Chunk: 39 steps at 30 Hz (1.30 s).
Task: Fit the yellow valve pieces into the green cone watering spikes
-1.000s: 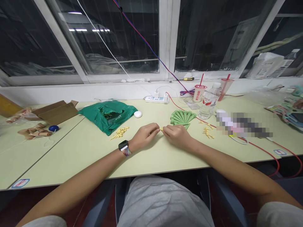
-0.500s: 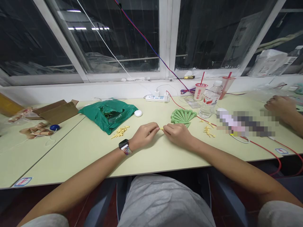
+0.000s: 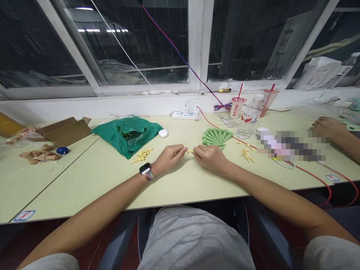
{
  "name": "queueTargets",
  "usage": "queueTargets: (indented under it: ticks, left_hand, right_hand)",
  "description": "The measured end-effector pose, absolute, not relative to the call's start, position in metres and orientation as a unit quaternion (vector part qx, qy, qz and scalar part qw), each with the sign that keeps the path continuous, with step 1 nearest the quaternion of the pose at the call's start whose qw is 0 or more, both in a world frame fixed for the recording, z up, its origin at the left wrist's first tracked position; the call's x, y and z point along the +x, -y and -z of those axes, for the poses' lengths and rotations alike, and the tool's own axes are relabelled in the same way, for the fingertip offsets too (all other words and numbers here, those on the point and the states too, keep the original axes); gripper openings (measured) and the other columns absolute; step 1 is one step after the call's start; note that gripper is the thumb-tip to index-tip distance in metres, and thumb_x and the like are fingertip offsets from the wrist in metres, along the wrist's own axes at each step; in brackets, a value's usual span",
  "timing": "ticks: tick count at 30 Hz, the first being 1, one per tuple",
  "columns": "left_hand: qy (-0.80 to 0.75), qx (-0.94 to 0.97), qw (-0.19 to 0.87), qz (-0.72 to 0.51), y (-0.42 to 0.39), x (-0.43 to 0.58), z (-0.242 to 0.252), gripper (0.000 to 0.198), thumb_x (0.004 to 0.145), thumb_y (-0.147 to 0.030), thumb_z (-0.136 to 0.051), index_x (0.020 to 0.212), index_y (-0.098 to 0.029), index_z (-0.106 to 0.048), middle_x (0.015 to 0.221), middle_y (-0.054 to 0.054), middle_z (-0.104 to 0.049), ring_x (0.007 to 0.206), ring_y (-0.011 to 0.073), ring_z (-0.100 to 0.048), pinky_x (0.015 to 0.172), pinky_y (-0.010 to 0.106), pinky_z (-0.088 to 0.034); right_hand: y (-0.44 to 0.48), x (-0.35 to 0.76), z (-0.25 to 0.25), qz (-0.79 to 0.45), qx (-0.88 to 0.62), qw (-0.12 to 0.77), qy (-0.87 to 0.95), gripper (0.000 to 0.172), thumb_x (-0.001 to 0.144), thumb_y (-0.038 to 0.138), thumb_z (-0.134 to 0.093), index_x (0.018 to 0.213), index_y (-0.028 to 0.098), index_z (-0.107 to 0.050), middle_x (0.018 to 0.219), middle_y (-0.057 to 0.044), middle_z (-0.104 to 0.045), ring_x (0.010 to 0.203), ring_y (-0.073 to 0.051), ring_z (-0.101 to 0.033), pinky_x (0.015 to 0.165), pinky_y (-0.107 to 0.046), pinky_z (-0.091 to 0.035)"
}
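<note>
A small yellow plastic piece [image 3: 190, 151] sticks out from the pinched fingertips of my right hand [image 3: 211, 156]. My left hand [image 3: 169, 157], with a watch on its wrist, is closed in a pinch just left of that piece; whatever its fingers hold is hidden. Beyond my right hand lies a fan of green tapered plastic pieces [image 3: 216, 137]. One heap of small yellow pieces [image 3: 142, 155] rests to the left of my left hand. Another scatter of yellow pieces [image 3: 247, 154] lies to the right of my right hand.
A green plastic bag [image 3: 126, 135] and a white round object [image 3: 163, 133] lie at the back left. Behind are a power strip [image 3: 185, 115], a water bottle [image 3: 249, 118] and a drink cup [image 3: 237, 108]. Another person's hand [image 3: 327, 128] rests at the far right.
My left fingertips have drawn slightly left, and more of the yellow piece shows at my right fingertips. The whole view has shifted a little.
</note>
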State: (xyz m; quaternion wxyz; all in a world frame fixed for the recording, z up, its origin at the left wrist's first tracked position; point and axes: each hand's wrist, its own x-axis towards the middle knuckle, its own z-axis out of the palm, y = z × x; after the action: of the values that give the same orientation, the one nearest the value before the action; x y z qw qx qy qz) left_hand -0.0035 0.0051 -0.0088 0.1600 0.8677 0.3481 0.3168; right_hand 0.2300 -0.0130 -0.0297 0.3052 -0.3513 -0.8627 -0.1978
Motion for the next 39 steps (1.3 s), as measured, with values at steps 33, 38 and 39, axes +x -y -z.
queueTargets:
  ticks: [33,38,39]
  left_hand:
    - [-0.479,0.848,0.017,-0.226,-0.021,-0.158,-0.002,0.034,0.104,-0.049,-0.047,0.102,-0.022,-0.067,0.106,0.008,-0.069,0.098,0.0254,-0.066,0.088,0.037,-0.050]
    - [-0.489,0.844,0.025,-0.222,-0.016,-0.156,0.000,0.035,0.107,-0.048,-0.043,0.104,-0.021,-0.065,0.109,0.009,-0.069,0.102,0.0263,-0.065,0.092,0.038,-0.049]
    - [-0.490,0.842,0.026,-0.224,-0.015,-0.155,0.001,0.036,0.107,-0.049,-0.042,0.106,-0.021,-0.064,0.111,0.009,-0.069,0.105,0.0268,-0.065,0.094,0.038,-0.049]
  right_hand:
    - [0.041,0.448,0.032,-0.038,-0.701,0.152,0.695,0.035,0.091,0.056,-0.056,0.078,0.023,-0.060,0.076,-0.006,-0.069,0.070,-0.023,-0.062,0.059,-0.032,-0.034]
    - [0.038,0.456,0.034,-0.045,-0.701,0.150,0.696,0.033,0.091,0.056,-0.057,0.085,0.024,-0.063,0.081,-0.006,-0.071,0.074,-0.024,-0.064,0.061,-0.032,-0.037]
    - [0.039,0.456,0.034,-0.044,-0.704,0.150,0.693,0.032,0.091,0.055,-0.058,0.087,0.024,-0.064,0.082,-0.006,-0.071,0.074,-0.025,-0.065,0.061,-0.032,-0.037]
